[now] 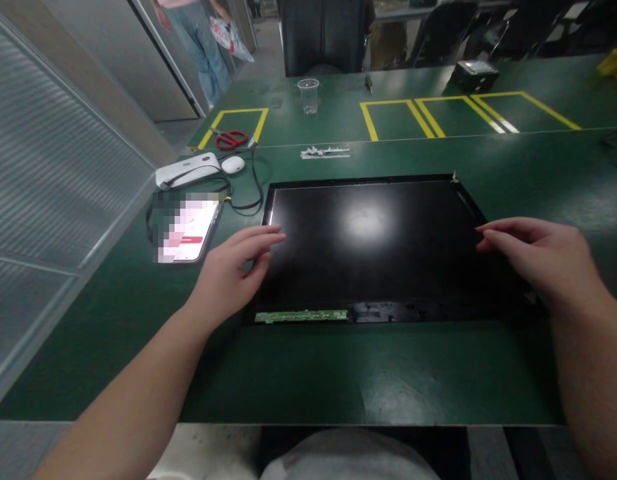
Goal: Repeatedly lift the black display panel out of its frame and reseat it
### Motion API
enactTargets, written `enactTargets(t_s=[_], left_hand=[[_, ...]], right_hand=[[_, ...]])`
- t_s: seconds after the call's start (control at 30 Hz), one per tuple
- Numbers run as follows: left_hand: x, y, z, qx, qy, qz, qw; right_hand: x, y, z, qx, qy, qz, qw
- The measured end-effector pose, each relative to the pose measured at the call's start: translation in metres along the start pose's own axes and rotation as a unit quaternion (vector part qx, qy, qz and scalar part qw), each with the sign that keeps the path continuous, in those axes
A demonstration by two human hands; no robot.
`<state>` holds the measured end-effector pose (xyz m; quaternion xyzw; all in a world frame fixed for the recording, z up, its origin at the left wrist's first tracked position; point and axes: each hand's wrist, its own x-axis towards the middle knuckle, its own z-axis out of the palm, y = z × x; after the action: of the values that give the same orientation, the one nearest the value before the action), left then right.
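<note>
A black display panel (333, 257) lies flat on the green table before me, with a bright reflection on its glossy face. Along its near edge runs a narrow green circuit board (301, 316). Over the panel's left edge is my left hand (235, 267), fingers stretched out and thumb apart, holding nothing visible. At the right edge my right hand (543, 257) has thumb and fingers pinched together. Whatever may be between those fingertips is too small to make out. A small pale bit (455, 177) sits at the panel's far right corner.
On the left lie a lit phone (191, 230), a white device (188, 170) with a black cord, a white mouse-like object (233, 165) and red scissors (231, 139). Beyond are white scraps (325, 153), a plastic cup (309, 97) and a black box (475, 75). A person (201, 47) stands behind.
</note>
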<state>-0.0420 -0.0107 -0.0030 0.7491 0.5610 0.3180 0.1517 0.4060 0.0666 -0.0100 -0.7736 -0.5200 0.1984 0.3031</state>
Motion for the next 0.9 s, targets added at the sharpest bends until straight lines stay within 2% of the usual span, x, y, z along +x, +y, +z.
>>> enactTargets(t_s=[0.1, 0.2, 0.3, 0.4, 0.53, 0.67, 0.8, 0.9], left_hand=[[0.0, -0.004, 0.003, -0.086, 0.08, -0.089, 0.989], [0.0, -0.004, 0.003, -0.097, 0.104, -0.15, 0.978], [0.001, -0.002, 0.0, -0.029, 0.107, -0.148, 0.983], [0.003, -0.003, -0.002, 0.008, 0.114, -0.106, 0.988], [0.007, -0.014, -0.001, 0.061, 0.059, -0.068, 0.994], [0.01, -0.026, 0.003, 0.13, -0.023, -0.066, 0.989], [0.009, -0.035, 0.007, 0.153, -0.06, -0.09, 0.982], [0.008, -0.039, 0.01, 0.167, -0.086, -0.104, 0.977]], right_hand=[[0.0, 0.0, 0.001, 0.01, 0.004, 0.007, 1.0], [0.002, 0.005, 0.003, 0.007, 0.005, 0.008, 1.0], [0.004, 0.011, 0.003, -0.002, 0.009, 0.009, 1.0], [0.007, 0.015, 0.002, -0.017, 0.04, -0.03, 0.999], [0.016, 0.022, 0.0, -0.055, 0.061, -0.101, 0.991], [0.031, 0.037, 0.001, -0.118, 0.009, -0.087, 0.989], [0.042, 0.046, 0.004, -0.146, -0.057, -0.065, 0.986], [0.044, 0.049, 0.007, -0.173, -0.057, -0.082, 0.98]])
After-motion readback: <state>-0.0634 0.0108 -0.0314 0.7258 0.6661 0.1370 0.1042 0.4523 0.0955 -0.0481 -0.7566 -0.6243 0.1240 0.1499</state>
